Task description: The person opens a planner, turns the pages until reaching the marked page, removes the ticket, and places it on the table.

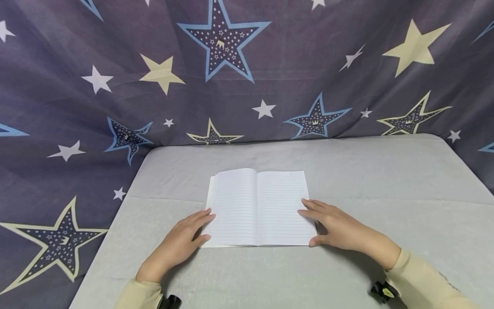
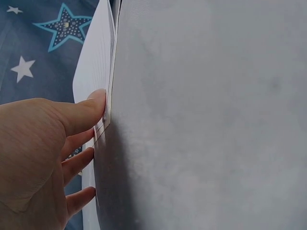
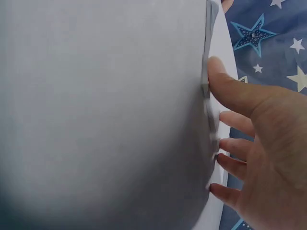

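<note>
Backdrop: dark purple-grey cloth (image 1: 293,73) printed with cream, white and blue-edged stars, hung behind and to the left of a grey covered surface (image 1: 386,180).

Head view: open lined notebook (image 1: 258,208) lying flat near the middle of the surface, both pages blank. Left hand (image 1: 179,244) rests at the notebook's lower left corner, fingers straight and loose, tips at the page edge, thumb against the lower corner. Right hand (image 1: 333,227) lies flat on the lower right part of the right page, fingers extended over the paper, thumb at the bottom corner. Neither grip is closed round anything. Cream sleeves (image 1: 424,279) on both arms; a black wrist mount (image 1: 382,292) shows under the right forearm.

Left wrist view: left hand (image 2: 38,158) with thumb tip pressed on the edge of the notebook (image 2: 93,62), the other fingers straight under or beside the page stack. Grey surface (image 2: 216,120) fills the rest.

Right wrist view: right hand (image 3: 264,143) open, thumb touching the notebook (image 3: 223,72) edge, four fingertips resting on the page. Starred cloth (image 3: 273,43) beyond.
</note>
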A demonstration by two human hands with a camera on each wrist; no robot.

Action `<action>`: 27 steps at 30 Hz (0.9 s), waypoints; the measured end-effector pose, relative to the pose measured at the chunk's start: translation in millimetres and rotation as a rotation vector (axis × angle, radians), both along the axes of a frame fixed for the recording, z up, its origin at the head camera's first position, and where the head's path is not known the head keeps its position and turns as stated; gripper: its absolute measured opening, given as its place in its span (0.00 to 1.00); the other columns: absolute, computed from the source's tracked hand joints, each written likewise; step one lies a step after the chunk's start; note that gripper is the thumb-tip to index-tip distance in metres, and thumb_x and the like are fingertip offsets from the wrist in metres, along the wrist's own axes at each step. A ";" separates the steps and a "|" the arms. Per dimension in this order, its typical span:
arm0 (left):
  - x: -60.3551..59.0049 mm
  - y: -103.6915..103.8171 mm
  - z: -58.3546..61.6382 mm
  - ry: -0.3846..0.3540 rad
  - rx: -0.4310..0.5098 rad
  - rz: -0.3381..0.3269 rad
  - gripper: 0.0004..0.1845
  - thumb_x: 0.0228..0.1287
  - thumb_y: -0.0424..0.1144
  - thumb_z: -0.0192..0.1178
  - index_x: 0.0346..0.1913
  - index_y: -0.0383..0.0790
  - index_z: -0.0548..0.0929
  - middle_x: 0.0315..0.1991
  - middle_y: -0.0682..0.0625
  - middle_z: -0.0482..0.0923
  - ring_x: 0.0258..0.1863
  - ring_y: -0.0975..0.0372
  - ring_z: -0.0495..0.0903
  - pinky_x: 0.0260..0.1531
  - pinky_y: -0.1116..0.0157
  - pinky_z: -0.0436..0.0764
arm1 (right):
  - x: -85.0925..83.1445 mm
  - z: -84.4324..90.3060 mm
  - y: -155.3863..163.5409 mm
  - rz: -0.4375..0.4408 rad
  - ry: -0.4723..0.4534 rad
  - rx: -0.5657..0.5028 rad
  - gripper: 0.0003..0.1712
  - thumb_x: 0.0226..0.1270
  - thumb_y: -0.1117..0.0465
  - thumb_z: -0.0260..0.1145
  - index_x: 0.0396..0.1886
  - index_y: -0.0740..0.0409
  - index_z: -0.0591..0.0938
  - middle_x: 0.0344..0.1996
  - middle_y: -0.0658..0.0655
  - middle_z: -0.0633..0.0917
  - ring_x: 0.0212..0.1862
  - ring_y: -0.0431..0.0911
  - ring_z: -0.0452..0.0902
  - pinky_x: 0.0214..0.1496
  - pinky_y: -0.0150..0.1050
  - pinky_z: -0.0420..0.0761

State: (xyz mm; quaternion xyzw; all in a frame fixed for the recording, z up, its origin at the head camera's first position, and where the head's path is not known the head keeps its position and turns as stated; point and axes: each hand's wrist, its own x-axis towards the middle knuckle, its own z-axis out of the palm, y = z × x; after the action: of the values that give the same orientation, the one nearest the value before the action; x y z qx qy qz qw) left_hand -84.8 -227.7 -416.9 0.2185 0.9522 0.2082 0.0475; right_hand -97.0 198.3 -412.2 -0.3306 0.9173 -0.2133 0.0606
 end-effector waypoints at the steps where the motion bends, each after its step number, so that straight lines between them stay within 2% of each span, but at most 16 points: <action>1: -0.1 0.0 -0.1 -0.001 -0.002 0.000 0.28 0.68 0.40 0.64 0.69 0.41 0.73 0.71 0.45 0.66 0.70 0.47 0.64 0.66 0.42 0.64 | -0.3 -0.6 1.0 0.000 0.000 0.002 0.44 0.53 0.45 0.76 0.67 0.60 0.75 0.71 0.66 0.66 0.71 0.65 0.61 0.66 0.64 0.66; 8: -1.0 -0.2 -2.2 -0.009 -0.005 0.002 0.28 0.68 0.41 0.64 0.69 0.41 0.73 0.72 0.45 0.66 0.71 0.47 0.63 0.66 0.42 0.64 | 1.2 -2.2 0.0 -0.027 0.012 0.023 0.43 0.55 0.43 0.74 0.67 0.58 0.76 0.72 0.63 0.67 0.71 0.64 0.60 0.65 0.64 0.67; 15: 0.3 -0.2 -0.7 0.001 0.005 -0.002 0.28 0.68 0.40 0.64 0.69 0.42 0.73 0.72 0.45 0.66 0.71 0.47 0.64 0.66 0.42 0.64 | 3.4 -0.7 -8.9 -0.077 0.080 0.062 0.36 0.60 0.44 0.72 0.65 0.57 0.78 0.70 0.62 0.70 0.70 0.61 0.65 0.62 0.61 0.71; 19: 0.6 -0.1 0.0 -0.008 0.003 0.002 0.28 0.68 0.41 0.63 0.70 0.42 0.72 0.72 0.45 0.66 0.71 0.47 0.63 0.66 0.42 0.63 | 4.1 -0.2 -14.3 -0.113 0.132 0.053 0.35 0.60 0.46 0.73 0.64 0.57 0.78 0.68 0.64 0.72 0.67 0.61 0.69 0.60 0.60 0.74; 23: 0.6 -0.2 -0.2 -0.001 0.002 -0.003 0.28 0.68 0.40 0.63 0.70 0.42 0.73 0.72 0.45 0.66 0.71 0.47 0.63 0.66 0.42 0.64 | 3.7 -2.3 -20.0 -0.171 0.168 0.020 0.42 0.57 0.46 0.75 0.67 0.61 0.74 0.68 0.69 0.70 0.64 0.63 0.71 0.59 0.60 0.75; 27: 0.6 -0.2 -0.7 0.008 0.003 -0.005 0.28 0.68 0.40 0.64 0.69 0.41 0.73 0.72 0.45 0.66 0.71 0.47 0.63 0.66 0.42 0.64 | 1.1 -2.2 -27.0 -0.235 0.152 -0.058 0.54 0.56 0.45 0.76 0.73 0.67 0.63 0.71 0.73 0.63 0.66 0.66 0.68 0.62 0.62 0.72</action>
State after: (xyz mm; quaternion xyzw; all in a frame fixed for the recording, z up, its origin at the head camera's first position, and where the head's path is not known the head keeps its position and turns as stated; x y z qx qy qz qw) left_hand -84.2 -227.9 -417.6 0.2216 0.9516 0.2085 0.0437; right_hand -95.9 171.2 -414.5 -0.2379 0.9450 -0.2199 -0.0438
